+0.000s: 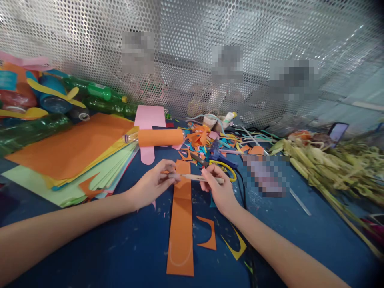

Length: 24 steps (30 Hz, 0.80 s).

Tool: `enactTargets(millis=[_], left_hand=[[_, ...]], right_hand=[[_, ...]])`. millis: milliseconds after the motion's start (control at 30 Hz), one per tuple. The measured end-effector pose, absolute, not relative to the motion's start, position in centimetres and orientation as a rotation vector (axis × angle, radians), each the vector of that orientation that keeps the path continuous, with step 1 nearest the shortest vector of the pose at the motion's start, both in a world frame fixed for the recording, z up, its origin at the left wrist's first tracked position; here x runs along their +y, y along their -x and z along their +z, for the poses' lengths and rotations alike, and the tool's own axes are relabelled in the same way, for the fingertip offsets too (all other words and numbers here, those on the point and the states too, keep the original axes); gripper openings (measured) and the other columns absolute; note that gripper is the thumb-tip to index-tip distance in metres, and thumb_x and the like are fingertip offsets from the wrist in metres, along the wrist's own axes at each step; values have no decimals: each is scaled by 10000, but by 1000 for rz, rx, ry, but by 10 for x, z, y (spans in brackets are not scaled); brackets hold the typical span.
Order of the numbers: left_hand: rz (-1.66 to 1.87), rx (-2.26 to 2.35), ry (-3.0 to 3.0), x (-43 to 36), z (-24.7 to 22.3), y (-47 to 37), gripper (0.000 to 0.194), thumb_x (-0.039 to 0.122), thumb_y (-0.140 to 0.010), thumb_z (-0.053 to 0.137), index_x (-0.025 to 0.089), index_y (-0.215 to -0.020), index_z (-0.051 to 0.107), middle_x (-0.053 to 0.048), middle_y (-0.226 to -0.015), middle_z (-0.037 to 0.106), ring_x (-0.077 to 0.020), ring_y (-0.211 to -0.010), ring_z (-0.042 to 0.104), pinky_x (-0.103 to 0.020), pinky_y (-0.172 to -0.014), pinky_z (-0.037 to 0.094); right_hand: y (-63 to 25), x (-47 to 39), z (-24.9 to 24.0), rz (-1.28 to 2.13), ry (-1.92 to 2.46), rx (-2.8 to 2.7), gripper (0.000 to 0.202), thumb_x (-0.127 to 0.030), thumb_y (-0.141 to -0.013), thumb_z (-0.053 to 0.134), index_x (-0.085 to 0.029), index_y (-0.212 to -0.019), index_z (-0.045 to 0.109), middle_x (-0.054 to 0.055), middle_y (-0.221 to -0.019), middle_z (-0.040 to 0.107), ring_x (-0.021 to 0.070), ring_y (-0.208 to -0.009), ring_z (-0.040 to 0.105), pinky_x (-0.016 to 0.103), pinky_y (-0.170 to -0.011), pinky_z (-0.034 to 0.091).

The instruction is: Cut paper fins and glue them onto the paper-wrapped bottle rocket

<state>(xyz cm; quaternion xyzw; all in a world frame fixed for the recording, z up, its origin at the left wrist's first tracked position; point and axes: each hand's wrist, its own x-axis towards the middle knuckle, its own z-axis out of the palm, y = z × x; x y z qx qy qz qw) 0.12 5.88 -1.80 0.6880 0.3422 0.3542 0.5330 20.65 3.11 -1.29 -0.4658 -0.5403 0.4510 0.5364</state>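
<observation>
My right hand point(219, 188) grips a slim beige pen point(195, 177), its tip pointing left. Facing that tip, my left hand point(157, 179) has its thumb and fingers pinched on a small greyish pen cap point(173, 175), partly blurred. Under both lies a long orange paper strip point(182, 216) with a crease across it and a pale rounded line drawn at its near end. Scissors point(223, 167) with yellow handles lie just beyond my right hand. To the strip's right rest an orange paper offcut point(211, 236) and a yellow offcut point(239, 246).
Coloured paper sheets point(75, 144) and green bottles point(99, 92) fill the left. A bottle wrapped in orange paper point(160, 137) lies on pink paper. Scraps point(199, 136) pile at the back. Dried husks point(318, 164) cover the right, before a perforated metal screen point(186, 48).
</observation>
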Motion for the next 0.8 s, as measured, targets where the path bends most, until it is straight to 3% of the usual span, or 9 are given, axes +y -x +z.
enactTargets(millis=[200, 367, 800], left_hand=[[821, 832, -1742, 59, -16, -1, 76, 207, -837, 485, 182, -906, 500, -4, -869, 569, -130, -862, 598, -311, -848, 476], [788, 892, -1644, 57, -15, 2, 87, 220, -786, 569, 173, -858, 559, -2, -821, 636, -134, -809, 626, -301, -820, 493], [793, 944, -1522, 54, -15, 1, 143, 267, -727, 653, 161, -818, 620, -22, -753, 677, -160, -736, 660, -324, -771, 534]], right_hand=[[-206, 31, -13, 1104, 1116, -1327, 278, -349, -847, 576, -195, -653, 450, -58, -464, 547, 65, -408, 401, 184, -430, 315], [-206, 31, -13, 1201, 1158, -1357, 250, -373, -803, 623, -190, -701, 489, -6, -555, 661, 70, -393, 454, 180, -410, 381], [-203, 25, -7, 1181, 1132, -1521, 271, -379, -866, 532, -204, -689, 424, -11, -578, 649, 95, -458, 549, 207, -480, 437]])
